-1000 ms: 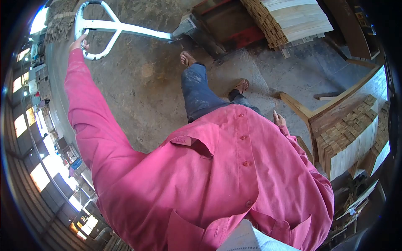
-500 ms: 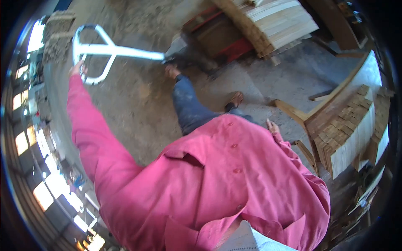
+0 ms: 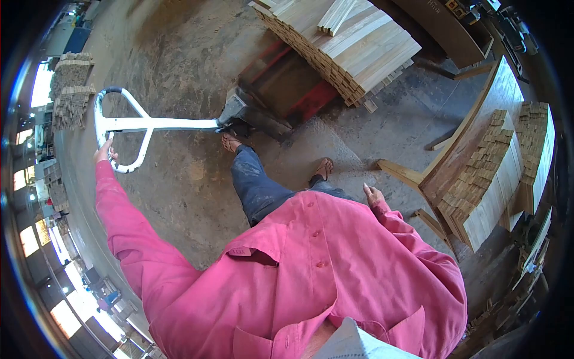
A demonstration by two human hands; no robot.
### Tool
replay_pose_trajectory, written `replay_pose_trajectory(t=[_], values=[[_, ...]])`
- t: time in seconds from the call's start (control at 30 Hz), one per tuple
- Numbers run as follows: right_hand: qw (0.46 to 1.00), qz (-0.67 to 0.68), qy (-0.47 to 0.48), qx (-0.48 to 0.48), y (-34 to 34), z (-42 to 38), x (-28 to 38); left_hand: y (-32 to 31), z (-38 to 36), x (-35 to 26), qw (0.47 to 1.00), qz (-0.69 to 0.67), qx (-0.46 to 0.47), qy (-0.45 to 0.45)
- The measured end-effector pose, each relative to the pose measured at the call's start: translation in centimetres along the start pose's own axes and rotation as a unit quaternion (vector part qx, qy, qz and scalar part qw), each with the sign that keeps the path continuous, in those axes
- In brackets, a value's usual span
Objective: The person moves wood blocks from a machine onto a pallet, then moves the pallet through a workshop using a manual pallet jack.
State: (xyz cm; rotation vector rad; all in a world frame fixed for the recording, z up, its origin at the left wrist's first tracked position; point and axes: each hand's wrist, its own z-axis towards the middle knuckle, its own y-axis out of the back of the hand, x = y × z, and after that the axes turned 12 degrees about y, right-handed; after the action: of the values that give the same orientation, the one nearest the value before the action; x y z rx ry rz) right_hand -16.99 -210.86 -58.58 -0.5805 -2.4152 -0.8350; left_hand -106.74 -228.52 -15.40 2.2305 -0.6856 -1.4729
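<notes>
My left hand, arm stretched out, is closed around the lower side of the white loop handle of a pallet jack. Dark bands mark parts of the loop. The handle's shaft runs right to the jack's dark base, close to my left foot. Behind the base, the red fork part sits under a stack of wooden boards. My right hand hangs by my side with nothing in it, fingers loosely apart, near the leg of a wooden table.
On the right, the wooden table has stacked wood strips beside it. Another wooden table stands at the top right. Bundled wood is at the far left. Bare concrete floor surrounds the jack.
The handle, my left hand and my feet appear lower in view, and the board stack appears further left. My left hand keeps its hold on the handle. My right hand still hangs free.
</notes>
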Motion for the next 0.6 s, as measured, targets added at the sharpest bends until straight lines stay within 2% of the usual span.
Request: replay_pose_trajectory(t=[0.3, 0.6], values=[[0.999, 0.007, -0.021, -0.027, 0.5, -1.2, -2.1, 0.5, 0.7, 0.2, 1.000, 0.011, -0.007, 0.014], [0.999, 0.008, -0.038, -0.010, -0.2, -2.6, -1.0, 1.3, 1.5, 0.5, 1.000, 0.016, 0.007, -0.001]])
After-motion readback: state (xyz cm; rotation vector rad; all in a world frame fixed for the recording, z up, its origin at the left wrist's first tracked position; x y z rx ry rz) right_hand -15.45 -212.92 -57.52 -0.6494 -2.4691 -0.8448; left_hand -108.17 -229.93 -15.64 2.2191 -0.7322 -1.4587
